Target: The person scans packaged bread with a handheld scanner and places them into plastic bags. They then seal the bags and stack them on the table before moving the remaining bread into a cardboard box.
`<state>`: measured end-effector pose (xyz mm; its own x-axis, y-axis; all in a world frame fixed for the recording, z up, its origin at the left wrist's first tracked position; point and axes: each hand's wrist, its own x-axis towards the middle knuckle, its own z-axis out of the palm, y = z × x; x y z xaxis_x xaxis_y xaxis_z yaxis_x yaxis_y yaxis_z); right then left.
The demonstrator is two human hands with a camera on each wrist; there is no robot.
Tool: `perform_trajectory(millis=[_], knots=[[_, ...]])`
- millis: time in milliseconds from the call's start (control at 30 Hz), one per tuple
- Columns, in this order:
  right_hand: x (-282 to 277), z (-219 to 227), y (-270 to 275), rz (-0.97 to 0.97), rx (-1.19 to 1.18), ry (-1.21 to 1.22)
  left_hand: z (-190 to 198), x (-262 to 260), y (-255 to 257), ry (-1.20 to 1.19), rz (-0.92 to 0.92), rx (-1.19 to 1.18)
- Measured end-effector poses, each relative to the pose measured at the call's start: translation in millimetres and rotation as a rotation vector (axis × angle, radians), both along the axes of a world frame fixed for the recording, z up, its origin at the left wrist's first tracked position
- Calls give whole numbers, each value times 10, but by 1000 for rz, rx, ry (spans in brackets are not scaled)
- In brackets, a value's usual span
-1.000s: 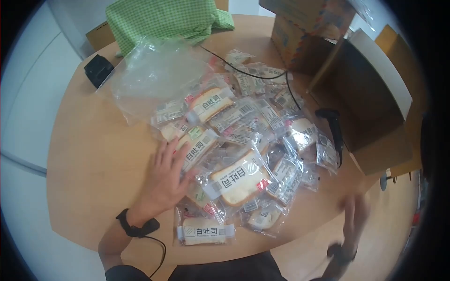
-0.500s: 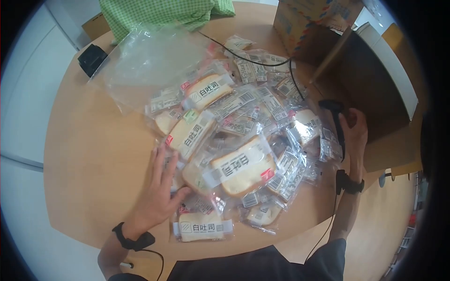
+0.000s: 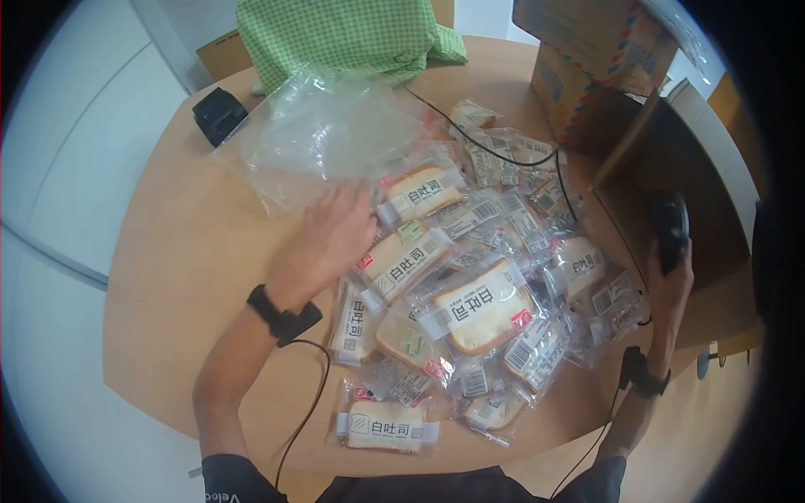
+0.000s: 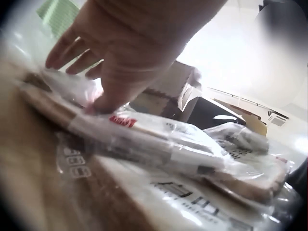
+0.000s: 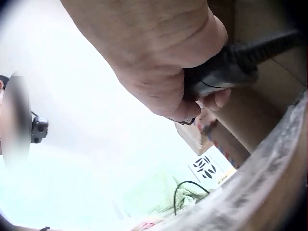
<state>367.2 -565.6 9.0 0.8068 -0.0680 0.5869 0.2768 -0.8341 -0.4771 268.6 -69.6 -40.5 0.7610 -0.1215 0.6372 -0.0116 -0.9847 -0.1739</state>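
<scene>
My right hand point(image 3: 673, 285) grips a black handheld barcode scanner point(image 3: 668, 230) by its handle, raised at the right in front of the open carton. In the right wrist view the thumb and fingers wrap round the scanner's handle point(image 5: 211, 79). My left hand point(image 3: 331, 239) reaches over the left edge of a heap of plastic-wrapped toast slices. Its fingers are extended and spread in the left wrist view, the thumb tip right at a toast packet point(image 4: 144, 132). Other toast packets, such as one with a white label point(image 3: 485, 306), overlap in the heap; some lie barcode side up.
An open cardboard carton point(image 3: 721, 168) stands at the right, beside a box with striped edges point(image 3: 579, 84). A clear plastic bag point(image 3: 327, 126) and a green checked cloth point(image 3: 335, 42) lie behind the heap. A black device point(image 3: 220, 117) sits far left; a black cable point(image 3: 478, 142) crosses the packets.
My right hand has reached the scanner, taken hold of it and lifted it off the table. My left hand has moved up along the heap's left edge, uncovering packets below.
</scene>
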Motion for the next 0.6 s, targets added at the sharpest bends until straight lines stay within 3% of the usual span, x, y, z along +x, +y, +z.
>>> perform_trajectory(millis=[67,133,200,267,300,367,400,433,500,600], knots=[[-146,7,11,85,61,-22,42,69,107,456,120,-163],[-276,-71,15,171,133,-50,221,-39,326,40,94,-254],[-359,-215,9,311,182,-102,553,-317,630,-363,-58,-898],[-478,-336,-27,326,225,-28,707,-921,1053,-603,-390,-1353],[-536,-382,-30,311,240,34,706,-1170,1079,-615,-357,-1329],[-667,-407,126,321,295,39,570,-1715,1077,-577,34,-1626],[-683,-417,150,327,307,45,276,-1941,1145,-499,-61,-1616],[-698,-428,176,333,319,51,223,-2107,1119,-528,-20,-1617],[-685,-447,158,308,233,130,69,-2310,1009,-294,178,-1984],[-622,-493,230,375,116,112,113,-2304,876,-513,141,-2096]])
